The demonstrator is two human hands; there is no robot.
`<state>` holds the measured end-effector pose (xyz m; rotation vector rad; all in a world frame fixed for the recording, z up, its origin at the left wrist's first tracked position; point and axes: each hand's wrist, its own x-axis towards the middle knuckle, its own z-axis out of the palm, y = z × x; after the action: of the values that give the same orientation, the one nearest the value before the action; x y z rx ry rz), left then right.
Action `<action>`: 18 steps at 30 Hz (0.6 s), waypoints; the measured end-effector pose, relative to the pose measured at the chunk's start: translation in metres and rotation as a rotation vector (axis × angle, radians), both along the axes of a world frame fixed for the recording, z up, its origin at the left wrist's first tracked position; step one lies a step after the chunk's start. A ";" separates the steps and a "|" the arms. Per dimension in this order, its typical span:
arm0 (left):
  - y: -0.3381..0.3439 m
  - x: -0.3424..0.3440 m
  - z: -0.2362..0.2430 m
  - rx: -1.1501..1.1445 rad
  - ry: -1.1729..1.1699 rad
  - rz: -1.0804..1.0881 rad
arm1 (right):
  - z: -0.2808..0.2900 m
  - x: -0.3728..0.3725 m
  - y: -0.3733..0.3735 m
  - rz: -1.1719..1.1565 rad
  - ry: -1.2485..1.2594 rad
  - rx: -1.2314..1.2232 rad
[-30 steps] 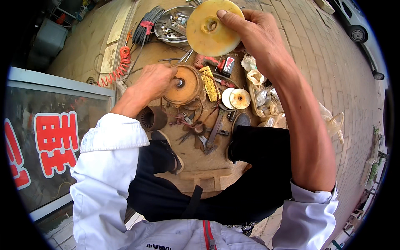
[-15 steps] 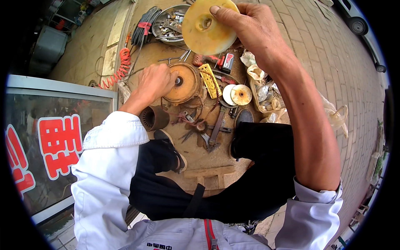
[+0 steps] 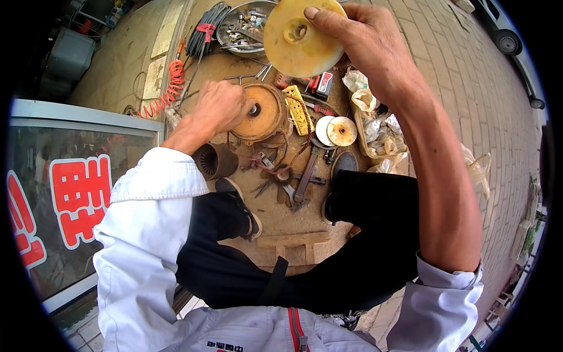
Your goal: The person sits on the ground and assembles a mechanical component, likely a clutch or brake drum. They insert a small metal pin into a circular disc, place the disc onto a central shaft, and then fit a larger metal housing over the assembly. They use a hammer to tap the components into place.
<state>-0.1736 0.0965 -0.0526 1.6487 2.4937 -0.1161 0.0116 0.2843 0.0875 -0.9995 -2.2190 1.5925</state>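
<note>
- OK, biggest first: glass panel (image 3: pixel 132 154) w/ red lettering, at L side; no part in the work, afaict.
- Plastic tray (image 3: pixel 362 132) of bagged bits at R, metal bowl (image 3: pixel 246 52) of loose hardware up top.
- Rusty round housing (image 3: pixel 268 117) sits on the ground in front of the feet. L hand (image 3: pixel 216 107) is at its L side, fingers curled in close to the centre; can't tell if it's gripping anything.
- Yellow disc (image 3: pixel 302 51) is up in the air, well apart from the housing. R hand (image 3: pixel 370 50) has it pinched by the edge, thumb on the near face, fingers behind.
- Finned cylinder (image 3: pixel 218 163) stands loose just beside the housing, nr L foot.
- Two pale discs (image 3: pixel 342 132) lie overlapping nr R foot, btwn yellow perforated block (image 3: pixel 299 111) and tray.
- Shaft tip (image 3: pixel 254 110), smallest: bare, nothing fitted on it.
- Progress, my guess: apart, not assembled. Disc is off the shaft, other pcs loose; joining them up isn't done. Can't tell if it's mid-strip or mid-rebuild.
</note>
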 end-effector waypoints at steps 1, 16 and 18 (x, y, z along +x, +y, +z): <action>0.002 0.005 0.001 0.009 -0.031 0.099 | 0.003 0.000 -0.001 0.001 -0.021 0.011; -0.005 -0.010 0.042 -0.004 -0.203 0.110 | -0.057 -0.015 0.010 0.169 0.190 0.080; -0.010 -0.016 0.044 0.165 -0.504 0.175 | -0.061 -0.019 0.008 0.222 0.159 0.081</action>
<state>-0.1894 0.0868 -0.0081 1.2941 2.2779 0.4757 -0.0072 0.2924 0.0263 -0.6003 -2.3279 1.5918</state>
